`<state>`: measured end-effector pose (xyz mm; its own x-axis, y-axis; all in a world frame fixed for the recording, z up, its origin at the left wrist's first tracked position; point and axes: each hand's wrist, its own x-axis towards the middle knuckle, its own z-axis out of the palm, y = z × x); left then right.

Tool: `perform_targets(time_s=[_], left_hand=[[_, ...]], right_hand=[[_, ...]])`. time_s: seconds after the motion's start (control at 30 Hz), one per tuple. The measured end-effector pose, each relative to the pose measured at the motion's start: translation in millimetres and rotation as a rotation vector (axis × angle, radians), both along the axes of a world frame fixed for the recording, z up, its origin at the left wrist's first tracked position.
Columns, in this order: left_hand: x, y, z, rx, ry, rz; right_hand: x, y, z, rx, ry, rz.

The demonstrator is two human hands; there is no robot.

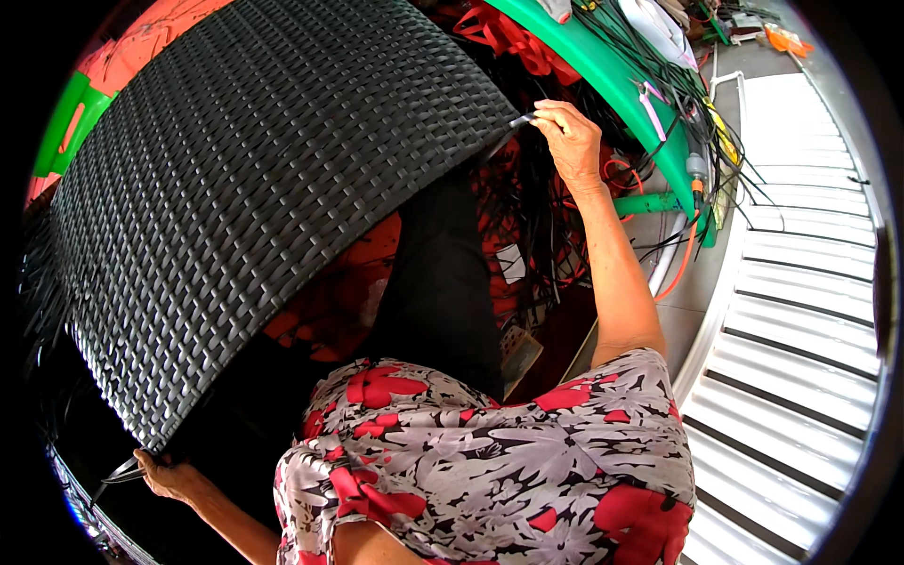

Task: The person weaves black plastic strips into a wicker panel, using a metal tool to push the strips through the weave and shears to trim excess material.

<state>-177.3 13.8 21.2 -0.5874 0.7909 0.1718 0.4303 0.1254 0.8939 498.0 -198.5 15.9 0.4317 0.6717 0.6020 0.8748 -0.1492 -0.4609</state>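
A large woven panel point(282, 160) of flat black strips slopes across the upper left, over my dark-clothed legs. At its right corner my right hand point(571, 141) is closed, fingertips pinching the end of a flat black strip point(521, 121) that runs out from the woven edge. My left hand point(171, 476) is closed beside the panel's near-left corner. Thumb and fingers there grip a dark strip point(122, 469) that trails off to the left. Part of the left fingers is lost in shadow. Loose strip ends fringe the panel's left side.
A green curved frame point(621, 66) stands at the upper right, hung with loose black strips and pink-handled scissors point(652, 108). Red ribbon point(527, 42) lies behind the panel. An orange cord point(680, 264) loops beside the frame. White slatted shutters point(791, 330) run along the right.
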Motion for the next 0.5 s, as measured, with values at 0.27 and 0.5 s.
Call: perform_targets(time_s=[0.27, 0.5], left_hand=[[-10, 8, -2, -0.055, -0.035, 0.103], [-8, 5, -3, -0.015, -0.187, 0.011]], right_hand=[[-5, 31, -20, -0.011, -0.296, -0.244], [-4, 25, -42, 0.116, -0.181, -0.193]])
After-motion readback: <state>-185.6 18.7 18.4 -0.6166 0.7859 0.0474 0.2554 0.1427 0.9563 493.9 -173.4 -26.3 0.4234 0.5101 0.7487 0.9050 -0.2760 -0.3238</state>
